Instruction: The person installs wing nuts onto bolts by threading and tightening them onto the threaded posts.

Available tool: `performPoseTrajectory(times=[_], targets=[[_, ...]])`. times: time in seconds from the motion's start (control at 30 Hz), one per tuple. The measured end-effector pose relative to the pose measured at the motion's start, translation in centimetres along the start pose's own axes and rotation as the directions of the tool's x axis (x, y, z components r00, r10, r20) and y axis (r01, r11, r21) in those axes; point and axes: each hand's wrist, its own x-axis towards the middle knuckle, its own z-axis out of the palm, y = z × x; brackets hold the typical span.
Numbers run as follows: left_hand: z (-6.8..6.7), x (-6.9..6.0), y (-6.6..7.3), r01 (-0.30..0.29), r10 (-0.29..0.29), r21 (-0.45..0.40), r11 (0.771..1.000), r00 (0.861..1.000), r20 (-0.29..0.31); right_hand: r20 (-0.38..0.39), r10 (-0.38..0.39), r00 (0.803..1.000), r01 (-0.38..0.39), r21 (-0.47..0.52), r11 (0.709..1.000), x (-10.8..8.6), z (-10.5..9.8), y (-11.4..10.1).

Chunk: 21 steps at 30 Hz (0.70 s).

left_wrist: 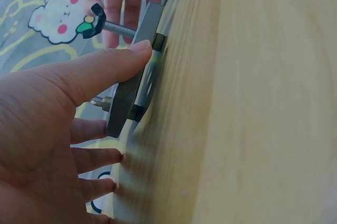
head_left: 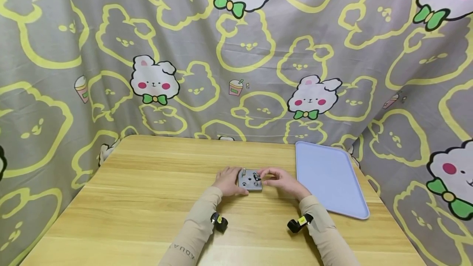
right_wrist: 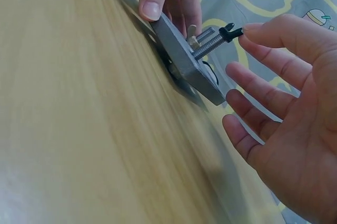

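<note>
A small grey metal plate [head_left: 251, 186] with bolts and holes sits at the middle of the table. My left hand [head_left: 228, 181] grips its left side, the thumb on the near edge in the left wrist view. A threaded bolt [right_wrist: 209, 47] stands up from the plate, with a black wing nut [right_wrist: 229, 33] at its outer end. My right hand [head_left: 282, 181] pinches that wing nut between thumb and index finger, the other fingers spread loosely. A brass-coloured fitting [right_wrist: 192, 41] is also on the plate. Black stubs [left_wrist: 158, 42] protrude from its underside.
A pale blue tray [head_left: 329, 175] lies at the right of the wooden table [head_left: 148, 200]. A patterned grey curtain [head_left: 199, 44] hangs behind the table and around both sides. Each forearm wears a black wrist camera [head_left: 220, 223].
</note>
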Motion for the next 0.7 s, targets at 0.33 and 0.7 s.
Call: performPoseTrajectory(times=[0.33, 0.7], targets=[[-0.2, 0.0, 0.0, 0.001, -0.001, 0.001, 1.0, 1.0, 0.001, -0.052, 0.012, 0.999, -0.011, 0.023, 1.0, 0.0, 0.2, -0.2], [-0.1, 0.0, -0.1, 0.001, -0.001, -0.018, 1.0, 1.0, 0.006, 0.007, 0.011, 1.0, -0.01, -0.043, 0.999, 1.3, 0.4, -0.3]])
